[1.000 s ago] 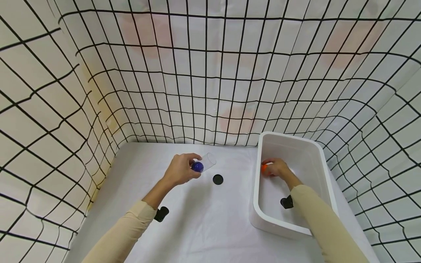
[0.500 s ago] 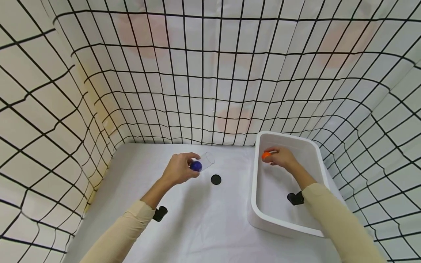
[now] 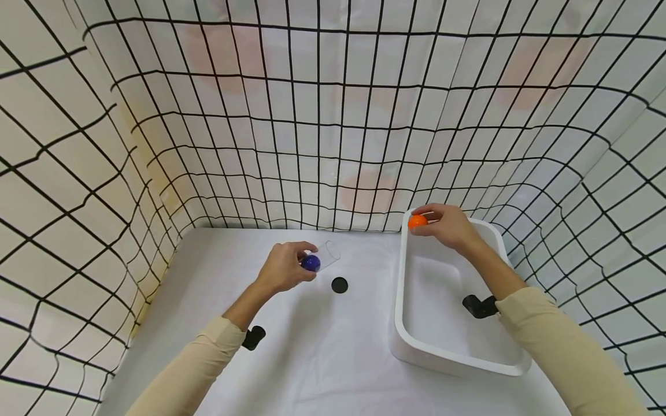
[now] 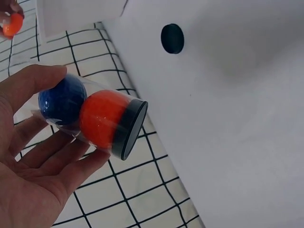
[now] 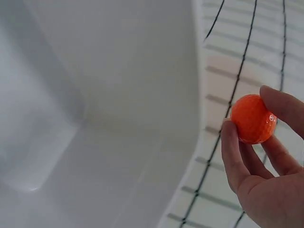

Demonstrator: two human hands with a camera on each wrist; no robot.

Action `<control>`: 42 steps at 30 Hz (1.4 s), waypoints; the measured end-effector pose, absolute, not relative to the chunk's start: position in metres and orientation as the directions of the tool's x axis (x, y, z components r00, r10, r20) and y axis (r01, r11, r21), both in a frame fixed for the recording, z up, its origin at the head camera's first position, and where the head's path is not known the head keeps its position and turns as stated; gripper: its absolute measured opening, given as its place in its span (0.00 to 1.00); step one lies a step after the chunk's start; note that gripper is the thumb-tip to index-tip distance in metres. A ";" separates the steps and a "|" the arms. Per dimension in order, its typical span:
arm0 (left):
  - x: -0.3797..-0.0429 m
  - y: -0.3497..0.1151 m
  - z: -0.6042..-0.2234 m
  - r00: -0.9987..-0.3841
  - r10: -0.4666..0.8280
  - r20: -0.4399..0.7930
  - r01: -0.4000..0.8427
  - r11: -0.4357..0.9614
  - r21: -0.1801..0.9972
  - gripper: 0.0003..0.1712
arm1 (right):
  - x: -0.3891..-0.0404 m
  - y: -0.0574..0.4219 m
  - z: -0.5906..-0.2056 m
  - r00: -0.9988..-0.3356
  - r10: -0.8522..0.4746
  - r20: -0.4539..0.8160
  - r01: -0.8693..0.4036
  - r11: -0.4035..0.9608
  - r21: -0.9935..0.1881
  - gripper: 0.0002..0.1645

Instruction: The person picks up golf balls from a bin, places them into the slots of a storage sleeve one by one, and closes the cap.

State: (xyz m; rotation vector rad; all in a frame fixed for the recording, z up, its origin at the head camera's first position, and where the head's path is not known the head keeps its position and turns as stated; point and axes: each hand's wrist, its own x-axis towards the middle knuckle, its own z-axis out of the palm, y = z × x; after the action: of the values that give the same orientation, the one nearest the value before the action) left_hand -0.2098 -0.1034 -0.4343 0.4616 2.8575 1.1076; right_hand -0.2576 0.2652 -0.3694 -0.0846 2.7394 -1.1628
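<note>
My left hand [image 3: 283, 268] grips a clear plastic tube [image 3: 328, 257], held tilted above the white table. Inside the tube, a blue ball [image 4: 61, 100] lies by the fingers and an orange ball [image 4: 100, 118] sits against a black end cap [image 4: 130, 129]. The tube's other end points into the palm side and looks uncapped in the head view. With thumb and fingertips, my right hand [image 3: 451, 226] pinches an orange golf ball [image 5: 253, 118] over the far left corner of a white bin [image 3: 399, 294]. A loose round black cap [image 3: 340, 285] lies on the table between the hands.
Black grid netting [image 3: 312, 133] rises behind and on both sides, over white sheeting. The bin's raised rim and walls stand at the right of the table [image 3: 322, 352]. A black device [image 3: 480, 306] shows beside the right sleeve, another black device [image 3: 254, 338] beside the left.
My right hand has lifted the orange golf ball from inside the bin up to rim height, at the far left corner. The left hand and tube have stayed nearly still.
</note>
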 end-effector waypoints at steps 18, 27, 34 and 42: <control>-0.205 -0.091 -0.427 -0.951 0.307 0.043 0.254 0.690 0.678 0.27 | -0.225 0.163 -0.362 -0.941 -0.328 -0.079 -0.149 0.615 -0.774 0.26; -0.204 -0.087 -0.420 -0.948 0.315 0.041 0.259 0.691 0.675 0.27 | -0.222 0.146 -0.368 -0.929 -0.359 -0.087 -0.158 0.601 -0.784 0.26; -0.202 -0.083 -0.416 -0.940 0.339 0.038 0.274 0.685 0.675 0.27 | -0.218 0.145 -0.371 -0.921 -0.368 -0.126 -0.131 0.596 -0.792 0.27; -0.201 -0.080 -0.416 -0.942 0.335 0.038 0.273 0.691 0.669 0.27 | -0.217 0.146 -0.374 -0.916 -0.380 -0.129 -0.130 0.585 -0.801 0.29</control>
State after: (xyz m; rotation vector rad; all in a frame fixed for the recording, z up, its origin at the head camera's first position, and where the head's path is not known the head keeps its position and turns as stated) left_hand -0.2011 -0.0796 -0.4159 0.5056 2.8084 1.0898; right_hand -0.2171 0.1462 -0.3737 -0.4189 2.5311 -1.2441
